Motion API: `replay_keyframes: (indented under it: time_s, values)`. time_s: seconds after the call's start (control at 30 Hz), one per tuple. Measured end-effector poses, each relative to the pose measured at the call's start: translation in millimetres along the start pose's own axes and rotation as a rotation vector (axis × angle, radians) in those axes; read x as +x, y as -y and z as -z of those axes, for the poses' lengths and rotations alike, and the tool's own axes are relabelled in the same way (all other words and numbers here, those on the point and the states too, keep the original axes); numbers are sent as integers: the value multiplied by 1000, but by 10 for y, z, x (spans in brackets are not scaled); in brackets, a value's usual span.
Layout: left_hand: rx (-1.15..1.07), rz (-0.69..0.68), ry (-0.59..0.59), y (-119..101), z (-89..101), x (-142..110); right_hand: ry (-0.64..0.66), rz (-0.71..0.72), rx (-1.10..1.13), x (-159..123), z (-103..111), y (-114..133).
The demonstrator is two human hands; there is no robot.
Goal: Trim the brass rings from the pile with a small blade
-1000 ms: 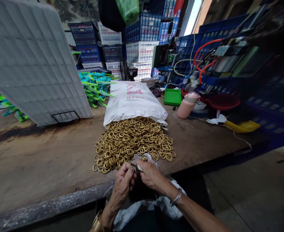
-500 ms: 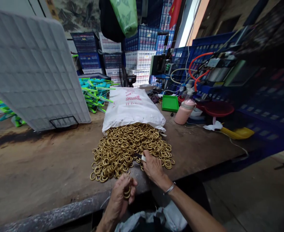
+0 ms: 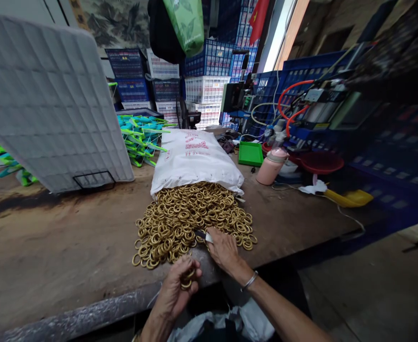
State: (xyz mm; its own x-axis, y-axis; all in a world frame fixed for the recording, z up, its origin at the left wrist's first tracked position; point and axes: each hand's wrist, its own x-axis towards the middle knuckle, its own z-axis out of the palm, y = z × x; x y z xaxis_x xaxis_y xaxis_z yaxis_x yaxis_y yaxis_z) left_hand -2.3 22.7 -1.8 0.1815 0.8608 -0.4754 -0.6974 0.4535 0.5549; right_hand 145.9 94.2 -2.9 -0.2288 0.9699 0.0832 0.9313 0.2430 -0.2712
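A heap of gold-coloured metal rings (image 3: 191, 213) spills from the mouth of a white woven sack (image 3: 198, 161) onto the wooden table. My left hand (image 3: 173, 287), at the front edge, is curled around a few rings (image 3: 186, 284). In my right hand (image 3: 226, 254) is a small knife (image 3: 208, 238) with a white grip and a dark blade. Its blade points left and lies over the near side of the heap. A metal bracelet circles the right wrist.
A grey ribbed panel (image 3: 55, 104) stands at left, beside blue-green plastic pieces (image 3: 141, 137). To the right are a green tray (image 3: 251, 153), a pink bottle (image 3: 271, 167), a yellow scoop (image 3: 349, 198) and a machine with orange hoses (image 3: 318, 107). Stacked crates (image 3: 207, 89) fill the back.
My right hand has shifted slightly left and nearer with the knife. My left hand has turned a little, so the rings in it show more clearly.
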Motion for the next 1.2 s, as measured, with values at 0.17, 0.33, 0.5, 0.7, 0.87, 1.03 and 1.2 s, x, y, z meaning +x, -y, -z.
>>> replay_keyframes:
  time_s: [0.17,0.33,0.5,0.7,0.87,1.03,1.2]
  values:
    - [53,0,-8,-51,-80,-19,7,1,10,1,1,-6]
    - [207,-123,-29,1,-80,47,-56,82,114,-5,27,-47]
    - [458,-275,-165,44,-112,139,-60,113,348,-22,73,-5]
    - [563,-358,-162,-4,-181,152,24,30,822,-67,189,113]
    - [518,-330,-106,25,-155,148,251,-126,1244,-134,140,224]
    - [555,-365,-157,40,-88,167,260,-100,1153,-156,92,254]
    - [798,-612,-150,-44,-66,131,84,177,758,-144,227,224]
